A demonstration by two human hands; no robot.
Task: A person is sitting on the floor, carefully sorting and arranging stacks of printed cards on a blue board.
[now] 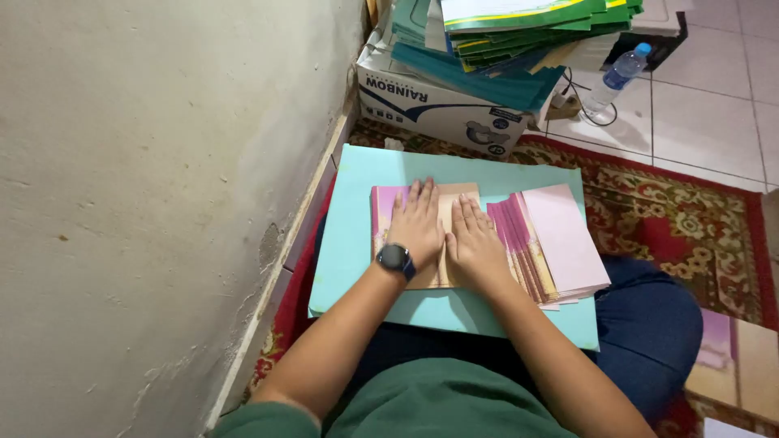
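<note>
Both hands press on a tan folded paper sheet (445, 243), matt and smooth. At three o'clock of it, the fanned pink paper sheets (560, 239) look just as matt. Underneath is a pale turquoise matt card board (357, 203). The black wristwatch (395, 259) is glossy-faced. At nine o'clock, the cream plaster wall (146, 178) is rough and chipped. The red patterned carpet (673, 219) is woven cloth.

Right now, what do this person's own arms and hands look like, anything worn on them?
Both forearms are bare, no gloves or rings visible. The left hand has a dark round-faced wristwatch on a dark strap. The right hand wears nothing. Green short sleeves show at the bottom edge.
</note>
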